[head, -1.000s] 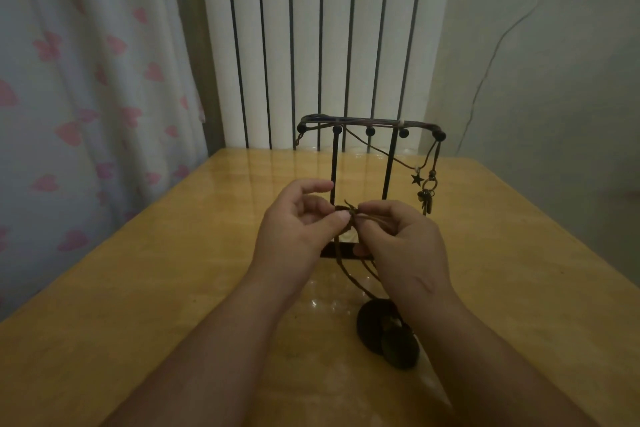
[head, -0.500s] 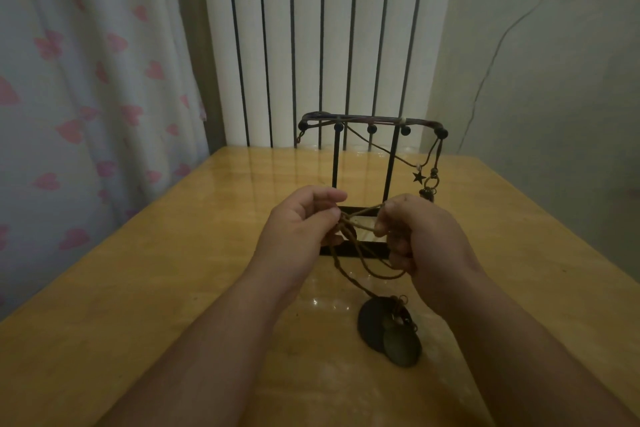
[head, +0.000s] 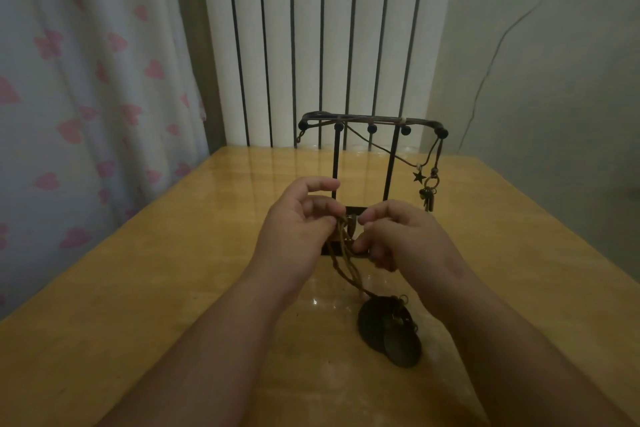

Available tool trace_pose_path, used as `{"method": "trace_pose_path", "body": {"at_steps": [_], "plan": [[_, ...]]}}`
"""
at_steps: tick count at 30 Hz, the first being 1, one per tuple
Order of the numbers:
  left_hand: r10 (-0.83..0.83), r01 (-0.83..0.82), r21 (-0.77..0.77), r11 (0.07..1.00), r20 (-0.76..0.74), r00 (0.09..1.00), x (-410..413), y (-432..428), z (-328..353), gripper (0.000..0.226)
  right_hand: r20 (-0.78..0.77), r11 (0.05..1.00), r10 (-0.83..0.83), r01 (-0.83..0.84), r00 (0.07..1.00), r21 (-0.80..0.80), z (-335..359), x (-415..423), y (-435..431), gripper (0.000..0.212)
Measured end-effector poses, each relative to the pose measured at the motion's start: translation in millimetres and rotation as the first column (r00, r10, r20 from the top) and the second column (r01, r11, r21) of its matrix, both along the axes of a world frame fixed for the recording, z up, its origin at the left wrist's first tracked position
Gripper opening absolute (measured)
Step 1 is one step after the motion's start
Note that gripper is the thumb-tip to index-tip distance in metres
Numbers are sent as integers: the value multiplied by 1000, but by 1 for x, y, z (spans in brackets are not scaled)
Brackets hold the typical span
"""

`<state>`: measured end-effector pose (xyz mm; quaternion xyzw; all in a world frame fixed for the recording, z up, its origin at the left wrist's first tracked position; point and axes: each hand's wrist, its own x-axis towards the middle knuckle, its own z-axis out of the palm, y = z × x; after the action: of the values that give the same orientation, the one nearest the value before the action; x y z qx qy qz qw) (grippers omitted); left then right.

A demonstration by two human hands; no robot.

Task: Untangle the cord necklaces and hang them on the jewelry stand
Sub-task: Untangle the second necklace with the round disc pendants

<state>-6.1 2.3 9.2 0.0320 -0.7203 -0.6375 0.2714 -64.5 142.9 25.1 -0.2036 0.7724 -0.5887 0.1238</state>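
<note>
Just before the stand (head: 372, 121), both hands' grips, left (head: 298, 236) and right (head: 398, 239), pinch twisted cords (head: 341, 253); hard tugging could tighten the knot.

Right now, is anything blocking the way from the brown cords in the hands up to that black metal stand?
No object does. The twisted brown cords are themselves tangled, pinched between left hand and right hand. The black metal jewelry stand already carries necklaces, mostly at its right end.
</note>
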Motion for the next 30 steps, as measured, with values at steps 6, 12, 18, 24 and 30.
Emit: {"method": "trace_pose_path", "body": {"at_steps": [6,12,18,24,30], "plan": [[-62,62,14,998,30,998,0,1,1,47,-219,999,-10,17,976,33,-8,2,-1,25],[-24,24,-29,999,15,1000,2,0,1,46,-115,996,65,-72,991,-59,-11,1,4,18],[-29,29,-14,999,13,1000,2,1,2,51,-108,994,5,-16,994,-105,-7,2,4,10],[-35,32,55,998,58,998,-2,-5,2,56,156,875,-133,190,979,-444,1,0,6,11],[-125,123,19,992,163,979,0,-4,3,59,12,853,-320,294,947,-431,-1,-3,8,13]]}}
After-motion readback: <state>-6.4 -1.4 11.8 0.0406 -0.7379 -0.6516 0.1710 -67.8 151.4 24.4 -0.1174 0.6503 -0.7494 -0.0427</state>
